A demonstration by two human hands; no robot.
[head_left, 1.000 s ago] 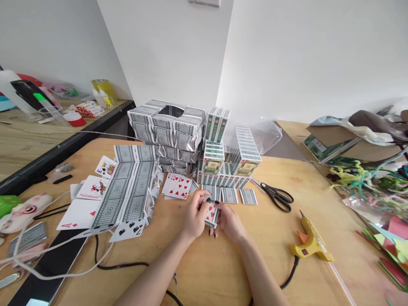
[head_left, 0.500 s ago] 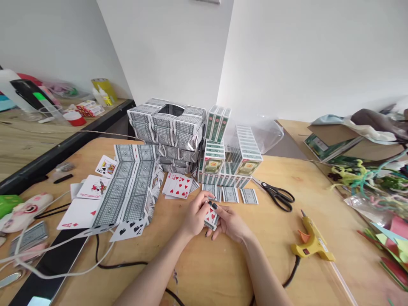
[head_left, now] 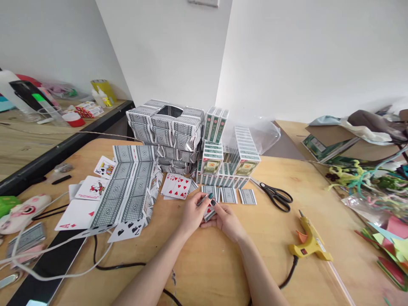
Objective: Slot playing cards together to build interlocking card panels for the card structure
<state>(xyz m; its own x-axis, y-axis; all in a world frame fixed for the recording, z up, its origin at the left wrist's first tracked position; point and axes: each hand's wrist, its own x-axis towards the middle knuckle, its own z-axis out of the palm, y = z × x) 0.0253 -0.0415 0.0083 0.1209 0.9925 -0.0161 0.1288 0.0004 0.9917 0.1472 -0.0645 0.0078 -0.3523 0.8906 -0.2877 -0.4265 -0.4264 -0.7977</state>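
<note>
Both hands meet over the middle of the table around a playing card [head_left: 209, 213] with red hearts, its face turned up and partly covered by fingers. My left hand [head_left: 192, 212] grips its left and upper side, thumb and fingers closed. From the right, my right hand [head_left: 227, 219] pinches the same card, with some fingers beneath it. Just beyond the hands lies a row of face-down cards [head_left: 229, 195]. To their left is a fanned pile of heart cards [head_left: 176, 187], face up. Whether more than one card is held cannot be made out.
Behind stand stacked card boxes [head_left: 219, 165] and a box built of cards [head_left: 165, 127]. A folded card panel [head_left: 127, 187] lies left. Black-handled scissors [head_left: 276, 197] and a yellow glue gun [head_left: 309, 240] lie right. Black cable [head_left: 121, 266] crosses the table.
My fingers have shifted around the card, which is now tilted differently and more covered. The left fingertips have moved over its top edge. The view has shifted slightly; the other things stay put.
</note>
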